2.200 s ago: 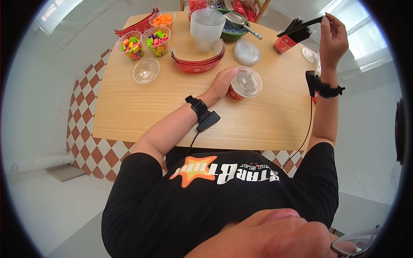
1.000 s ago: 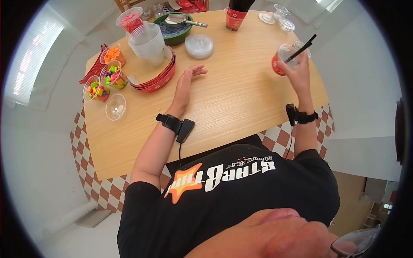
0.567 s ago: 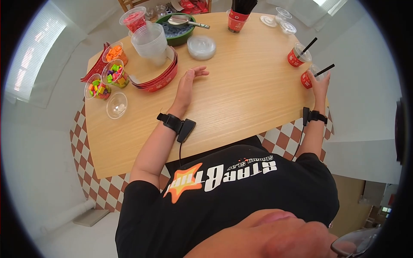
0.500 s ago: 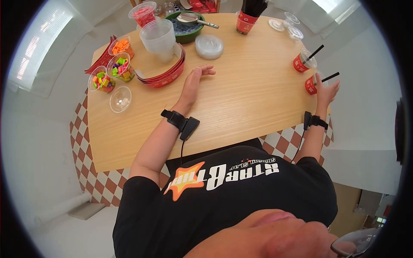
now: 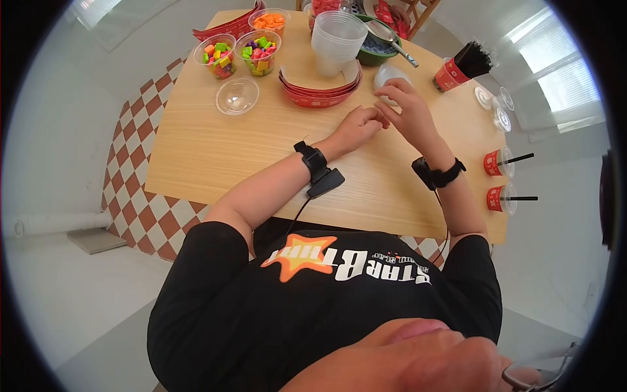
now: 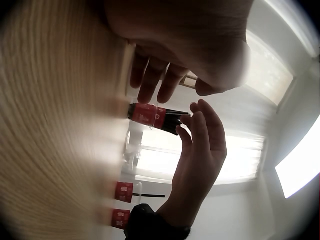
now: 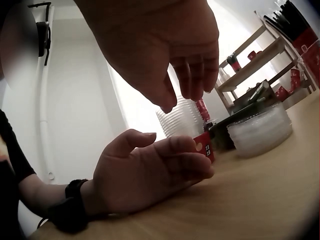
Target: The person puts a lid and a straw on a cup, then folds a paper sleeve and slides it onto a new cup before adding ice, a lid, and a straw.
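My left hand rests on the wooden table in front of the red paper bowls, its fingers loosely bent and holding nothing. Just to its right, my right hand hovers with relaxed fingers, also holding nothing. In the right wrist view a gap shows between its thumb and fingers, above the left hand. Beyond the right hand lies a stack of clear lids, partly covered by that hand in the head view. Two red cups with clear lids and black straws, a farther cup and a nearer cup, stand at the table's right edge.
Clear stacked cups stand by the bowls. A green basin with a ladle is behind. Tubs of colourful pieces and a dome lid are at left. A red cup of black straws stands back right.
My right hand put a straw in the cup, set it beside the other at the right edge, let go and came back to my left hand. The left hand let go of the cup earlier.
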A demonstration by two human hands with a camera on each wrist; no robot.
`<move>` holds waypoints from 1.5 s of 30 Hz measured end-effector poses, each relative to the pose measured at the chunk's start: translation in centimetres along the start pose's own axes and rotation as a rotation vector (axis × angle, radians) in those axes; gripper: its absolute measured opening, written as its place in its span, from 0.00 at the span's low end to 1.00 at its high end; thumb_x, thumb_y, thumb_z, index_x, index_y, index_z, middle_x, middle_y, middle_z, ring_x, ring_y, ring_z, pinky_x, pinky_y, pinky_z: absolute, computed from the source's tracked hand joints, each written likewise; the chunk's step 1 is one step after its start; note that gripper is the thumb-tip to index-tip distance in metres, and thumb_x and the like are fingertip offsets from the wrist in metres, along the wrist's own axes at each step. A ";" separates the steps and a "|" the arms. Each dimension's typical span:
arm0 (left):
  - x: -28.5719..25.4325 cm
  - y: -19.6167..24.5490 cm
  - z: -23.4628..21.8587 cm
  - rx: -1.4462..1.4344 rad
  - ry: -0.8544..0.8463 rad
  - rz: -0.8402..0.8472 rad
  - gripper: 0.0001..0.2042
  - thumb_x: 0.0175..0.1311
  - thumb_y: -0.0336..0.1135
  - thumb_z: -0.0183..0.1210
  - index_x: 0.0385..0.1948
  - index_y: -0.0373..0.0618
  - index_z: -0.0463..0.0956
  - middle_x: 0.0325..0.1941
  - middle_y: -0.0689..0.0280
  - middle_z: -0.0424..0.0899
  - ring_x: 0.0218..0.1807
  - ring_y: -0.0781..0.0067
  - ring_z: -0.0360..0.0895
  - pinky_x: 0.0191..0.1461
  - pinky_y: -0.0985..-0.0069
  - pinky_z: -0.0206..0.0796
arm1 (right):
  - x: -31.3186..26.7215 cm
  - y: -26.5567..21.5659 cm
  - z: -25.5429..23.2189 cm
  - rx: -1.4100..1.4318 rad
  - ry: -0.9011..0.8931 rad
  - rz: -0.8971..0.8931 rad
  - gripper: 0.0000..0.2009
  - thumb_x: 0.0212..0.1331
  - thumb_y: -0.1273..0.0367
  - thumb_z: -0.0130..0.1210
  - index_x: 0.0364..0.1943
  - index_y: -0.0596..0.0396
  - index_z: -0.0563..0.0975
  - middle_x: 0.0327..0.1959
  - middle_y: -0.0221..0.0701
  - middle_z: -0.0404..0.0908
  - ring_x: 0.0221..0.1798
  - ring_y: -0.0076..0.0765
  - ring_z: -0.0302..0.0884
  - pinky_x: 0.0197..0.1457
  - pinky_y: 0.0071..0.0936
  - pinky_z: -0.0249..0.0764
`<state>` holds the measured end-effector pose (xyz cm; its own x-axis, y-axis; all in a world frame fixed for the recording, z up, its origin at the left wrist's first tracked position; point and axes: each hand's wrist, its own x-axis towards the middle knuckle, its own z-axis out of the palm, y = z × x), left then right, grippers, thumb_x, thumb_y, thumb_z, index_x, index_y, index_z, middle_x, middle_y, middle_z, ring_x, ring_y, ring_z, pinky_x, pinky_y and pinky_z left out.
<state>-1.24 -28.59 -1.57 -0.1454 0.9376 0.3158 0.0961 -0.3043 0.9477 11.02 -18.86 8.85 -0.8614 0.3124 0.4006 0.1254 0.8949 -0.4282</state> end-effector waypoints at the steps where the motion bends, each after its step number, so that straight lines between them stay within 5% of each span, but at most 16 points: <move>1: 0.0 -0.5 0.2 -0.057 0.019 -0.097 0.11 0.62 0.28 0.50 0.41 0.34 0.78 0.41 0.57 0.85 0.42 0.68 0.81 0.46 0.70 0.72 | 1.1 -0.6 0.7 -0.017 -0.066 0.011 0.14 0.54 0.71 0.66 0.46 0.54 0.79 0.47 0.34 0.78 0.48 0.41 0.78 0.51 0.33 0.75; 4: -0.2 0.4 0.3 -0.010 -0.023 -0.061 0.13 0.63 0.24 0.48 0.48 0.35 0.73 0.44 0.60 0.81 0.51 0.70 0.77 0.53 0.71 0.69 | 3.7 -1.6 2.9 -0.085 -0.107 -0.114 0.14 0.51 0.69 0.67 0.42 0.53 0.78 0.44 0.35 0.76 0.49 0.45 0.76 0.52 0.36 0.74; 11: -0.2 -0.2 0.5 -0.003 0.012 -0.030 0.15 0.60 0.23 0.51 0.49 0.33 0.72 0.44 0.57 0.82 0.48 0.67 0.80 0.53 0.70 0.71 | 6.0 -0.9 5.2 -0.225 -0.288 -0.200 0.09 0.52 0.69 0.65 0.36 0.53 0.77 0.39 0.34 0.76 0.46 0.47 0.74 0.46 0.40 0.73; 20: -0.1 -0.8 0.3 0.099 -0.005 -0.010 0.12 0.61 0.26 0.52 0.45 0.34 0.74 0.40 0.57 0.84 0.47 0.68 0.81 0.53 0.70 0.72 | 4.3 -1.8 2.6 -0.189 -0.162 -0.269 0.06 0.58 0.70 0.62 0.37 0.54 0.83 0.35 0.33 0.82 0.34 0.41 0.79 0.39 0.34 0.75; 22: 0.0 -1.0 0.5 0.033 0.042 -0.005 0.10 0.63 0.31 0.54 0.38 0.33 0.77 0.40 0.56 0.84 0.43 0.65 0.81 0.50 0.69 0.73 | 3.0 -3.1 0.9 0.095 -0.088 -0.058 0.06 0.60 0.70 0.61 0.40 0.54 0.83 0.34 0.34 0.84 0.30 0.39 0.79 0.35 0.31 0.74; 25: 0.2 -2.0 0.8 -0.098 0.061 0.002 0.13 0.67 0.35 0.54 0.45 0.34 0.73 0.36 0.60 0.82 0.42 0.71 0.80 0.49 0.72 0.72 | 0.5 -2.7 -1.3 0.204 0.076 0.082 0.07 0.60 0.72 0.62 0.41 0.58 0.82 0.32 0.35 0.84 0.27 0.33 0.76 0.33 0.25 0.72; 28: 0.1 -0.7 0.7 -0.222 0.117 0.001 0.19 0.69 0.38 0.54 0.55 0.36 0.65 0.38 0.63 0.79 0.42 0.74 0.78 0.48 0.74 0.71 | -1.8 -1.1 -2.6 0.051 0.225 0.089 0.07 0.61 0.72 0.62 0.41 0.60 0.82 0.30 0.35 0.82 0.26 0.29 0.74 0.33 0.23 0.72; 32: 0.3 0.1 0.3 -0.311 0.187 0.113 0.28 0.71 0.43 0.54 0.64 0.37 0.55 0.45 0.61 0.77 0.44 0.73 0.78 0.49 0.75 0.71 | -4.0 1.4 -2.7 -0.075 0.192 0.049 0.08 0.58 0.73 0.64 0.41 0.59 0.82 0.31 0.34 0.82 0.33 0.33 0.79 0.36 0.26 0.74; 35: -0.3 0.5 0.4 -0.366 0.242 -0.024 0.32 0.73 0.46 0.53 0.69 0.36 0.50 0.48 0.60 0.75 0.48 0.73 0.77 0.51 0.75 0.71 | -4.9 2.6 -2.0 -0.081 0.073 -0.047 0.10 0.55 0.72 0.66 0.41 0.58 0.82 0.37 0.35 0.81 0.39 0.37 0.80 0.42 0.26 0.75; 39: -0.5 1.0 0.6 -0.402 0.303 -0.119 0.30 0.78 0.45 0.43 0.73 0.37 0.44 0.51 0.61 0.76 0.54 0.76 0.75 0.60 0.74 0.66 | -4.7 2.1 -1.2 0.052 0.156 -0.071 0.14 0.56 0.72 0.67 0.46 0.58 0.81 0.44 0.35 0.79 0.43 0.34 0.80 0.47 0.25 0.74; 41: -0.5 0.6 0.4 -0.409 0.296 -0.103 0.29 0.78 0.44 0.42 0.72 0.38 0.44 0.50 0.62 0.75 0.54 0.77 0.74 0.60 0.75 0.66 | -4.4 1.7 -0.2 0.487 0.620 0.286 0.16 0.61 0.69 0.64 0.52 0.58 0.79 0.50 0.34 0.78 0.48 0.30 0.78 0.50 0.26 0.74; 45: -0.8 -0.4 -0.2 -0.221 0.215 -0.067 0.27 0.80 0.46 0.36 0.73 0.41 0.46 0.50 0.63 0.75 0.52 0.78 0.71 0.61 0.75 0.64 | -5.1 4.3 -0.1 0.614 0.467 0.445 0.19 0.68 0.66 0.58 0.59 0.60 0.75 0.53 0.34 0.77 0.53 0.26 0.76 0.53 0.26 0.73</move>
<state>-1.39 -29.20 -2.20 -0.3513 0.9070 0.2324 -0.1333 -0.2942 0.9464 15.96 -16.62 5.04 -0.4904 0.8084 0.3254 -0.0011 0.3728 -0.9279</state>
